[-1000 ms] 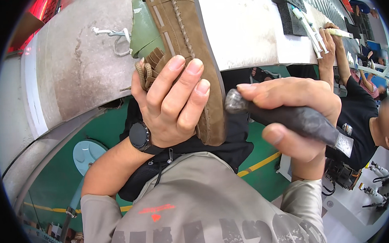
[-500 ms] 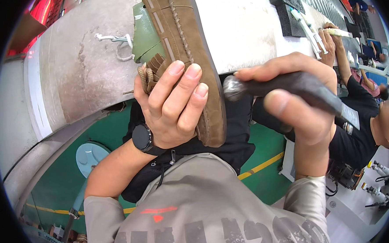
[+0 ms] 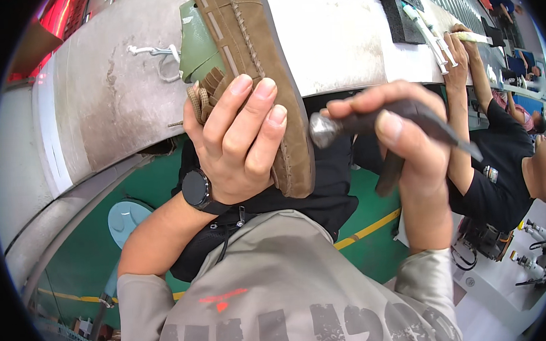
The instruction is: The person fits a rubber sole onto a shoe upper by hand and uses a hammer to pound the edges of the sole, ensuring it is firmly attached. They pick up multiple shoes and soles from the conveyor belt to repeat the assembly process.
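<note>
My left hand point(image 3: 237, 138) is wrapped round a brown suede shoe point(image 3: 294, 126), its fingertips across the stitched upper. Inside the shoe sits a green shoe last point(image 3: 196, 45), showing at the opening. Tan laces point(image 3: 199, 103) bunch beside my left fingers. In my right hand point(image 3: 417, 153) is a hammer point(image 3: 325, 131), gripped around its dark head, with the rounded shiny face pointing at the sole's edge. The face is very close to the sole; whether they touch I cannot tell. The handle end hangs below my fingers, slightly blurred.
A pale worktop point(image 3: 127, 98) runs along the far side, with a white cord on a metal hook point(image 3: 168, 58) near the last. To the right are black foam blocks point(image 3: 401, 22), white syringe-like tools point(image 3: 429, 36) and a co-worker's hands point(image 3: 458, 59). A light blue stool point(image 3: 127, 218) stands lower left.
My right hand and the hammer have shifted left and turned, so the handle now shows below. The shoe and left hand have moved slightly left and up.
</note>
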